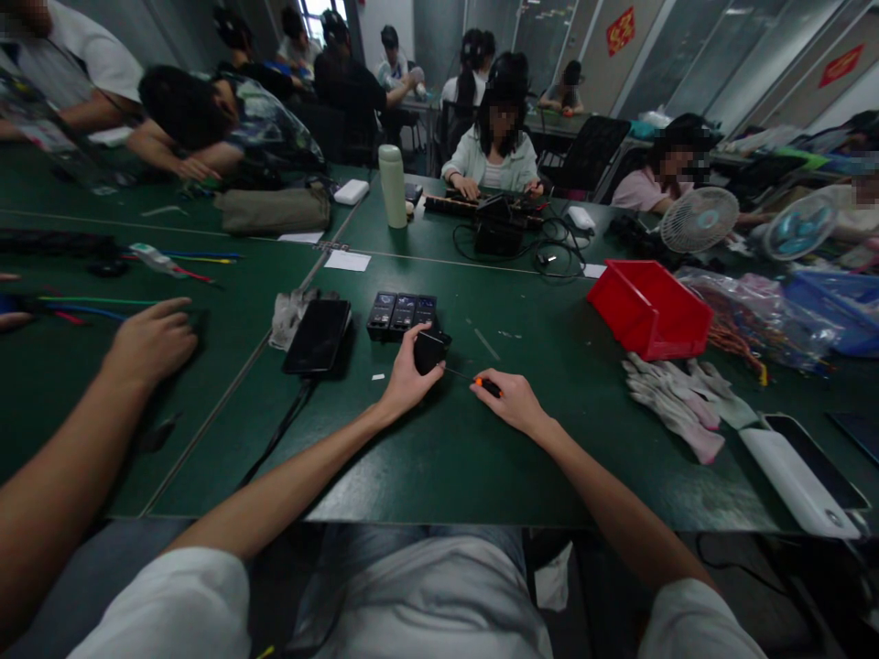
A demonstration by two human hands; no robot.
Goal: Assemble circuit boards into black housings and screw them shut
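Note:
Above the green table, my left hand (406,377) is closed around a small black box-shaped device (431,351), thumb on its near side. My right hand (516,399) grips a screwdriver (488,387) by its black and orange handle. The thin shaft points left, its tip at or close to the device's near right edge; contact cannot be made out. Just behind my left hand stands a row of similar black devices (402,311) with light markings on their fronts. A black smartphone (319,337), propped at a tilt with a cable below it, is left of them.
To the right are a red bin (649,307), work gloves (673,403), bagged wires (762,320) and a white power bank (797,480). A green bottle (392,188) stands at the back. A co-worker's arm (137,366) rests at left; other people sit around the tables.

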